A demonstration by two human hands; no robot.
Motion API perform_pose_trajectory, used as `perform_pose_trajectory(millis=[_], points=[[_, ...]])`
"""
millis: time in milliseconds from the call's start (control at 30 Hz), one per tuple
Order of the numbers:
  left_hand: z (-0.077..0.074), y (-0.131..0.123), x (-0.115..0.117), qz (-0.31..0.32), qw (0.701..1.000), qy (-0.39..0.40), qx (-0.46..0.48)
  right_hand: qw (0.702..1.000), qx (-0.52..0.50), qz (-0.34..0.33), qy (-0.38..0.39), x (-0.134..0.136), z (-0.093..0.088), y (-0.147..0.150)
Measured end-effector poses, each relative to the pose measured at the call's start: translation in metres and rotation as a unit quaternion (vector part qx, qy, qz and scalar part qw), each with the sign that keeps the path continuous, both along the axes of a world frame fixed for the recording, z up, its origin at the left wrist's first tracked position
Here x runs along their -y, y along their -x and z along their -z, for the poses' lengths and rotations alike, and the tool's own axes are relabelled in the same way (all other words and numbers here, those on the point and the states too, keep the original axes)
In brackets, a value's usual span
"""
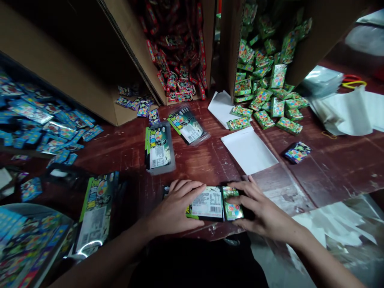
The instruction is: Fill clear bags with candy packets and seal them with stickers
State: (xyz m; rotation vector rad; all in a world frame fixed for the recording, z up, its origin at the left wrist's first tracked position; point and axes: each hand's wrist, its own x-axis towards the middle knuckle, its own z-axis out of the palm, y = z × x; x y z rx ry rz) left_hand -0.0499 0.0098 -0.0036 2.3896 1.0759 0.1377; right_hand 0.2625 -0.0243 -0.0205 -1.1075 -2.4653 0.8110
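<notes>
The dark red counter (330,168) carries everything, and the labelled pack (207,203) lying flat at its near edge is the mark for the rest. Far beyond the pack and to its left, an open cardboard box (60,68) lies on its side, dark within. Straight beyond the pack a second box (208,40) spills red packets (180,60), and beyond it to the right a third box (318,44) spills green packets (264,100) onto the wood. Well to the left of the pack lies a heap of blue packets (45,120). A white sheet (249,150) lies just beyond the pack on its right. Beyond the pack on its left lie two sealed clear bags (159,148), each showing a green print and a white label. A longer green-edged bag (96,208) lies near the pack's left. The left hand (177,210) rests flat on the pack's left end, its grip apart with fingers spread. The right hand (258,208) is at the pack's right end, its grip seemingly clamped, fingers above and thumb below, on a small green packet (232,203) that touches the pack, though the thumb side is dim
</notes>
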Motion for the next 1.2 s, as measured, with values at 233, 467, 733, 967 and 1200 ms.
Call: perform_pose_trajectory(millis=[233,467,733,967,1200], points=[[0.003,0.002,0.003,-0.042,0.997,-0.057,-0.037,0.999,-0.007,0.015,-0.038,-0.002,0.002,0.021],[-0.006,0.024,-0.015,-0.07,0.996,-0.036,-0.037,0.999,-0.041,0.0,0.0,-0.006,-0.016,0.002],[-0.012,0.009,-0.004,-0.047,0.999,0.021,0.002,0.998,-0.032,-0.031,-0.044,-0.031,-0.021,0.023],[-0.004,-0.009,0.009,-0.198,0.98,-0.017,0.021,0.992,-0.09,0.091,-0.016,-0.031,-0.007,0.026],[-0.005,-0.045,0.013,-0.329,0.932,0.071,0.135,0.948,-0.222,0.195,0.117,-0.024,0.007,0.05]])
